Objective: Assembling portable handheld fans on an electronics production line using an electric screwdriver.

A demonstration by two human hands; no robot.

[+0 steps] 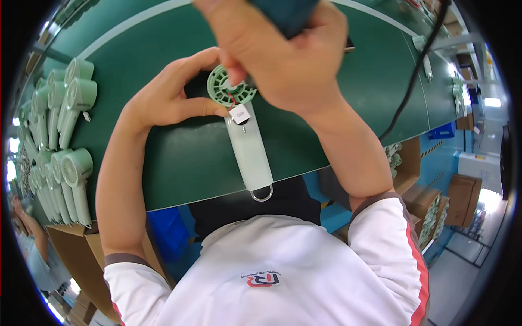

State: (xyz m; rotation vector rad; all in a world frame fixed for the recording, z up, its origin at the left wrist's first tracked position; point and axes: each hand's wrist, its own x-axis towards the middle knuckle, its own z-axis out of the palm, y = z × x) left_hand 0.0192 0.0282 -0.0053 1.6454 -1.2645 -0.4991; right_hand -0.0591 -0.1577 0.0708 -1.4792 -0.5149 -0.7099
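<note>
A pale green handheld fan lies on the green table with its head away from me and a metal ring at the handle's near end. Its round head is open, showing the slotted housing, red wires and a small white label or tag. My left hand grips the head from the left, thumb along its lower edge. Above the head, my right hand is wrapped round a dark blue-green tool, blurred and partly cut off by the upper edge. The right hand hides part of the fan head.
Several pale green fans stand in rows along the table's left side. A black cable hangs down at the right. Cardboard boxes sit beyond the right edge. Below left are an open carton, a blue bin and another person.
</note>
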